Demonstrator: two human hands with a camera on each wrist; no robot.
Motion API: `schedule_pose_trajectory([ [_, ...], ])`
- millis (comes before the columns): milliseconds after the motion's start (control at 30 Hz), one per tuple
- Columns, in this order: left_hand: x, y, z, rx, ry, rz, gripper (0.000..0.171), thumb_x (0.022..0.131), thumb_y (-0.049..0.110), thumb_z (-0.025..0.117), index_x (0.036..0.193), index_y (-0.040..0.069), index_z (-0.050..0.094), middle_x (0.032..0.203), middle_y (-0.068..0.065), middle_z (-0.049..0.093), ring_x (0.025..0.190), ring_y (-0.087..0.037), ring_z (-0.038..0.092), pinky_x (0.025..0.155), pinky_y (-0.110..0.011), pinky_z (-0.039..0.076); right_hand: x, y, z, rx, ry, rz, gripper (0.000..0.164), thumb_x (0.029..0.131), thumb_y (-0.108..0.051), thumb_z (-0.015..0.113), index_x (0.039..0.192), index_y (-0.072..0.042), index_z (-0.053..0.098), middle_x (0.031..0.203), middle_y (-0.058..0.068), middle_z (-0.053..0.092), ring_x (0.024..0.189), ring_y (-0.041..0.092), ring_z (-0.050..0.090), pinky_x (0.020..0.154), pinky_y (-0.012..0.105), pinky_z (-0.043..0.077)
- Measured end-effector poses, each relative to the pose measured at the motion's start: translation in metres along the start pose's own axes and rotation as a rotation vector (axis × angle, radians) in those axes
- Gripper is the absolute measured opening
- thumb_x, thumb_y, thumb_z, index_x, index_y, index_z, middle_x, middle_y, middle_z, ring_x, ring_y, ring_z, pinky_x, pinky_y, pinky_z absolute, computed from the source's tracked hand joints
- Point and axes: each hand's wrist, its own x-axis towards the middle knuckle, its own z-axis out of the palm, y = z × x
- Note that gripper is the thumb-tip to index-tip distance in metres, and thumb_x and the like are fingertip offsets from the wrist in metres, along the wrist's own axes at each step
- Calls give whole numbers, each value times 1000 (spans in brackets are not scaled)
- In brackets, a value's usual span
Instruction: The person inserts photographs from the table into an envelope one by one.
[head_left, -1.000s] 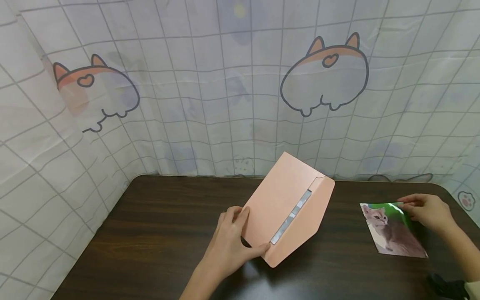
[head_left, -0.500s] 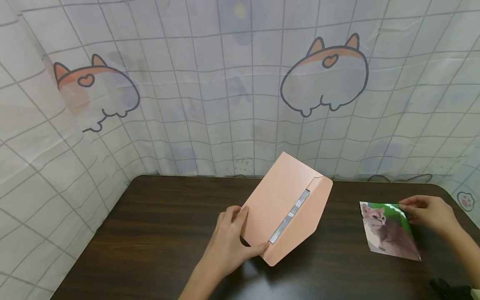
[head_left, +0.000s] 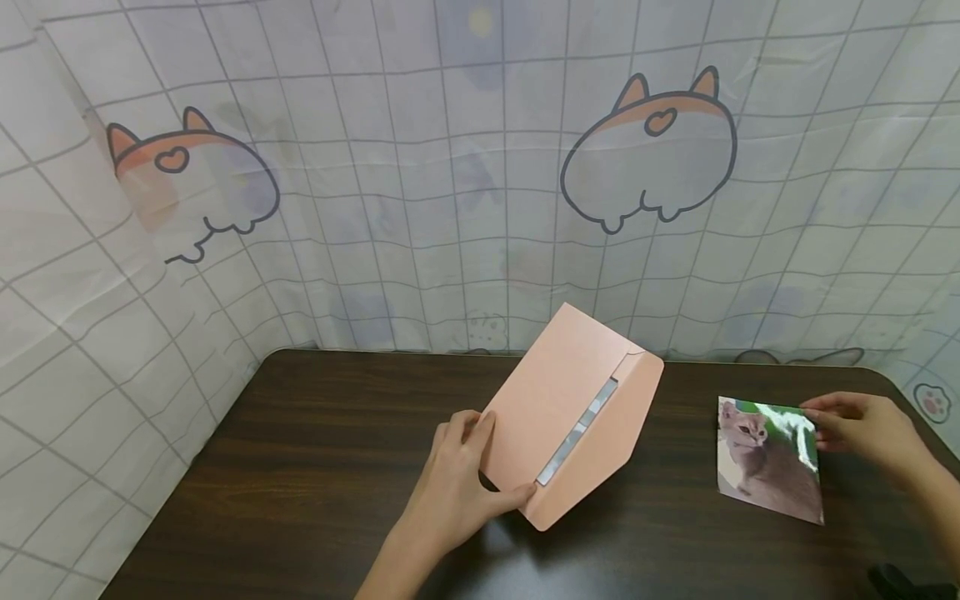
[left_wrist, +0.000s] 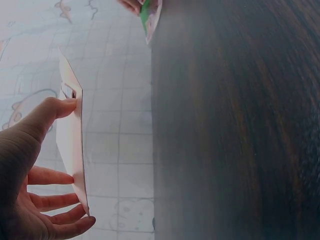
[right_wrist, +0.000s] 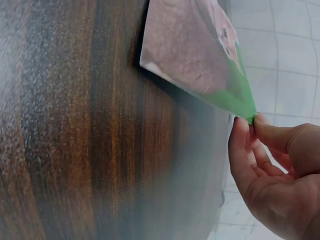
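My left hand (head_left: 450, 492) holds a pale pink envelope (head_left: 543, 392) by its lower left edge, thumb on the front and fingers along the side. The envelope is tilted, its pointed flap (head_left: 626, 450) opened out toward the right. Along the flap's fold runs a silvery strip (head_left: 577, 432). At the right, my right hand (head_left: 870, 429) pinches the upper right corner of a glossy square cat photo (head_left: 768, 467). In the right wrist view the thumb and a fingertip meet at the photo's green corner (right_wrist: 242, 100). Glare covers part of its green background in the head view.
Both hands are over a dark wood-grain table (head_left: 300, 467) with rounded far corners. Behind it hangs a pale grid-patterned cloth (head_left: 420, 192) printed with cartoon animals. A black object (head_left: 900, 582) shows near the right forearm at the bottom edge.
The cat photo has turned in my right hand, its lower edge swinging left, and now faces more squarely. The envelope in my left hand has shifted very slightly left.
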Motion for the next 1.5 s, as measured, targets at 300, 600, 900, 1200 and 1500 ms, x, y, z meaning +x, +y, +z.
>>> schedule_pose_trajectory([
  [300, 0, -1, 0, 6, 2, -2, 85, 77, 41, 93, 144, 2, 60, 134, -16, 55, 121, -37, 53, 94, -48, 58, -1, -7, -1, 61, -23, 0, 36, 110, -3, 50, 127, 28, 52, 92, -6, 69, 72, 6, 71, 67, 29, 62],
  [600, 1, -2, -1, 17, 9, -2, 85, 76, 42, 93, 143, 1, 61, 133, -15, 56, 119, -36, 54, 94, -48, 57, -3, -17, 1, 117, -14, -11, 38, 111, -4, 48, 131, 28, 48, 89, -16, 67, 74, 3, 70, 68, 28, 62],
  [900, 1, -3, -3, 13, 4, -12, 86, 77, 42, 92, 145, 0, 59, 135, -17, 55, 120, -37, 53, 93, -49, 57, -6, -28, 9, 162, 9, -40, 38, 110, -4, 50, 129, 29, 48, 89, -24, 65, 74, 3, 70, 68, 28, 63],
  [1200, 2, -6, -4, 35, 31, 1, 84, 77, 44, 92, 142, 0, 61, 133, -17, 56, 117, -35, 54, 91, -48, 57, -6, -40, 14, 221, 5, -51, 38, 109, -5, 52, 127, 28, 51, 90, -28, 65, 76, 4, 71, 69, 27, 62],
  [1500, 2, -9, -5, 37, 32, -5, 86, 77, 42, 92, 144, -1, 59, 134, -18, 55, 118, -37, 53, 91, -49, 58, -9, -53, 19, 242, -10, -61, 36, 109, -6, 54, 126, 26, 55, 91, -25, 67, 77, 5, 71, 71, 28, 63],
])
